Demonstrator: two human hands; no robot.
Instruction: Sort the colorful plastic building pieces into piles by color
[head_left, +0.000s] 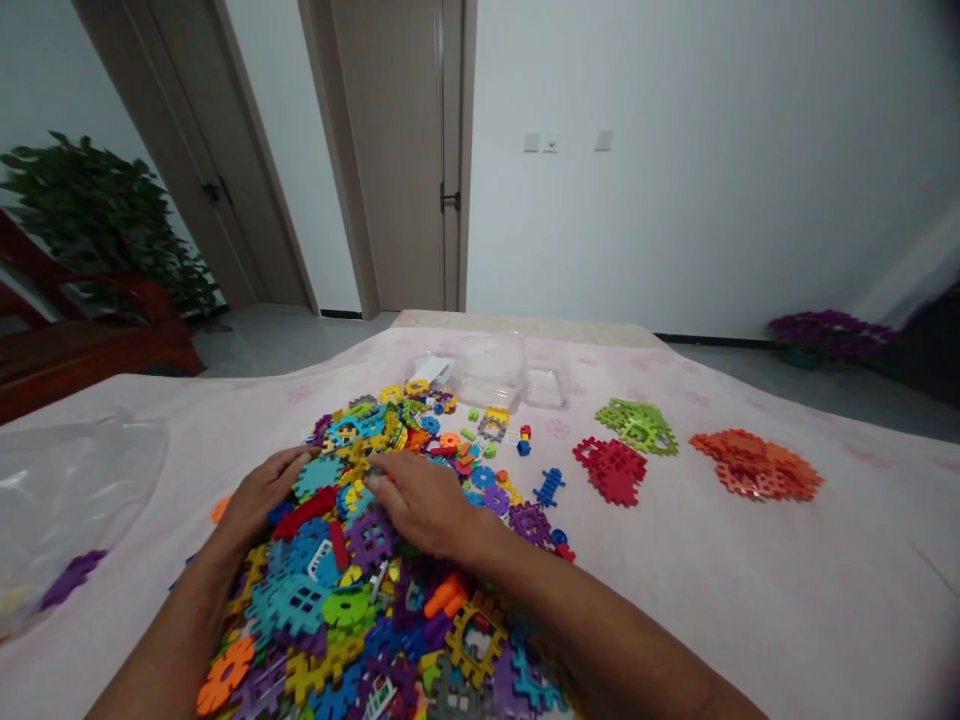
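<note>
A big heap of mixed plastic building pieces [352, 605] lies in front of me, with notched plates, gear-like discs and small blocks in many colours. My left hand [259, 490] rests against the heap's left side, its fingers stretched out over the pieces beside a teal notched piece [319, 478]. My right hand [427, 502] reaches over the heap's middle. Its fingers are curled and the thumb is bent in, close to a yellow notched piece [358, 462]. What lies within these fingers is hidden. A purple window plate [371, 535] is just below the right hand.
Stacks of green plates [637, 425], red plates [611, 470] and orange plates [757, 465] lie at the right. Clear plastic containers [491, 370] stand behind the heap. A transparent bag [67, 500] lies left on the pink cloth [750, 590].
</note>
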